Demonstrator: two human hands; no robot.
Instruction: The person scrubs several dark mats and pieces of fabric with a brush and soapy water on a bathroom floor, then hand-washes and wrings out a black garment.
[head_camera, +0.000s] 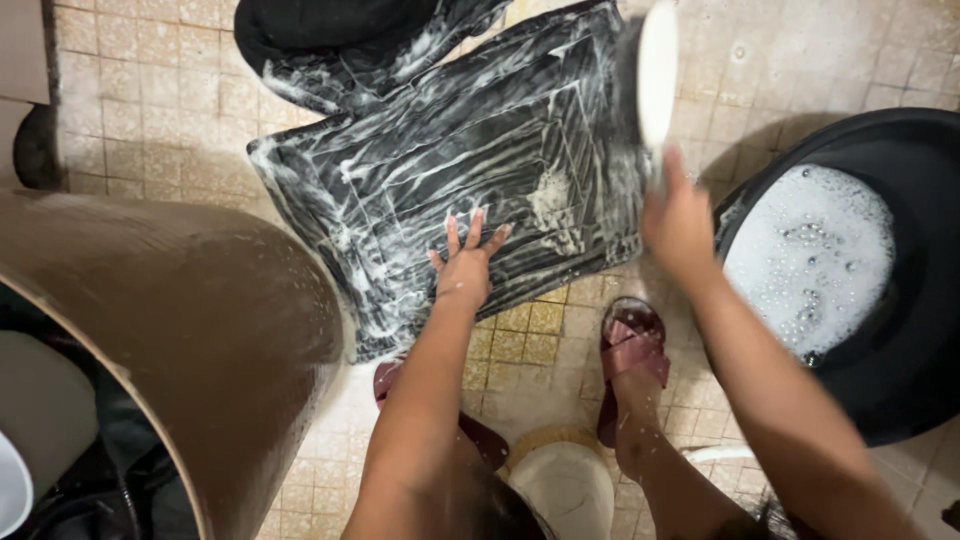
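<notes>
The right hand (680, 225) is closed around the handle of a blurred white scrub brush (657, 72) raised over the right edge of a dark, soap-streaked garment (450, 150) spread flat on beige floor tiles (150, 90), which the open left hand (465, 265) presses with splayed fingers, a black basin (900, 380) of foamy water just beside it.

A home washing area, laundry done by hand on the floor.
Small beige floor tiles (150, 90) lie wet under a soapy dark garment (450, 160); a black basin (900, 330) of suds and a brown tub (200, 330) stand beside it.
</notes>
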